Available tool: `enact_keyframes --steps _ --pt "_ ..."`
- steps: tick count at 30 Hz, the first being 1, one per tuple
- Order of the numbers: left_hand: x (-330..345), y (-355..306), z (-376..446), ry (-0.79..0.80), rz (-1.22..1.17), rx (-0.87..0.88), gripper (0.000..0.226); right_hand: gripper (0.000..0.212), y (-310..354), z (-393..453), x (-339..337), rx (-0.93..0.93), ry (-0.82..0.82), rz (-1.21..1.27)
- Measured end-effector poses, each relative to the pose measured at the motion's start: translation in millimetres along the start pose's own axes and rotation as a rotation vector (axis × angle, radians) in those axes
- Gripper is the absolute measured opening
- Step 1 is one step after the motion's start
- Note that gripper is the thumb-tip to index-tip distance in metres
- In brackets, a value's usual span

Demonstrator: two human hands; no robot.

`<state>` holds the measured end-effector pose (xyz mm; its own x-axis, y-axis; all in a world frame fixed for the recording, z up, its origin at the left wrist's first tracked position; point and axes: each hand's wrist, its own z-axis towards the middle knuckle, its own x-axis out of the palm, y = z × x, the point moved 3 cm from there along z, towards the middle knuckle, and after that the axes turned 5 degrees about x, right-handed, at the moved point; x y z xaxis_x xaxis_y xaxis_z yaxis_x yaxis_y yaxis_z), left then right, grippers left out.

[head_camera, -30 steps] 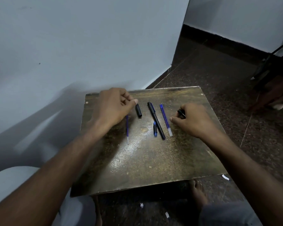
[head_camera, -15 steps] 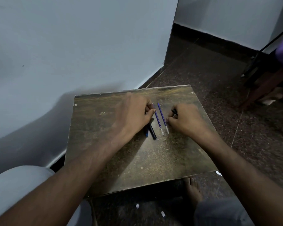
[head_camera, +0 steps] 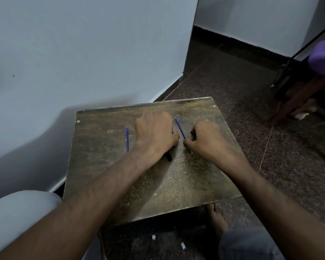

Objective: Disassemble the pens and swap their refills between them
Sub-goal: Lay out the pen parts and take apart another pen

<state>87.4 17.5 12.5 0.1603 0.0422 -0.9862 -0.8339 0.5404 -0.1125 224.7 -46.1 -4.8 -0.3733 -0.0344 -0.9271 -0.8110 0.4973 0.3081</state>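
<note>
On the worn wooden table (head_camera: 176,184) lie pen parts. One blue refill (head_camera: 127,138) lies alone, left of my left hand (head_camera: 155,132). That hand rests knuckles up over the black pen barrel (head_camera: 168,156), fingers curled around it; only the barrel's near end shows below the wrist. A second blue refill (head_camera: 180,128) lies slanted between my hands. My right hand (head_camera: 207,139) pinches a small black pen part (head_camera: 192,132), and its fingertip touches the near end of this refill. The other loose pen pieces are hidden under my left hand.
A pale wall runs along the left and behind the table. Dark speckled floor lies to the right, with a dark stand and a purple object (head_camera: 322,55) at far right. My bare foot (head_camera: 217,216) is under the table's near edge; my knee (head_camera: 17,212) is at lower left.
My left hand has moved right from the left refill onto the black barrel and closed over it. The left refill now lies uncovered. My right hand has stayed by the right refill.
</note>
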Motion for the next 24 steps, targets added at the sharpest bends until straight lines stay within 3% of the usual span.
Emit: enact_keyframes --steps 3,12,15,19,22,24 --pt "-2 -8 1 0.033 -0.005 0.003 0.043 0.035 1 0 -1 0.004 0.006 -0.025" --pt "-5 -19 3 0.032 0.022 0.045 0.041 0.034 5 -2 -3 0.018 0.016 -0.014" --pt "-14 5 13 0.022 -0.182 -0.019 0.043 0.035 5 -1 -2 0.012 0.005 -0.016" --pt "-20 51 25 0.142 -0.583 -0.170 0.051 0.037 8 -2 0 -0.042 0.007 0.021" --pt "-11 70 17 0.155 -0.832 -0.268 0.038 0.037 14 -5 -6 -0.095 -0.009 0.303" --pt "-6 73 8 0.153 -0.908 -0.290 0.043 0.033 20 -10 -8 -0.091 0.101 0.637"
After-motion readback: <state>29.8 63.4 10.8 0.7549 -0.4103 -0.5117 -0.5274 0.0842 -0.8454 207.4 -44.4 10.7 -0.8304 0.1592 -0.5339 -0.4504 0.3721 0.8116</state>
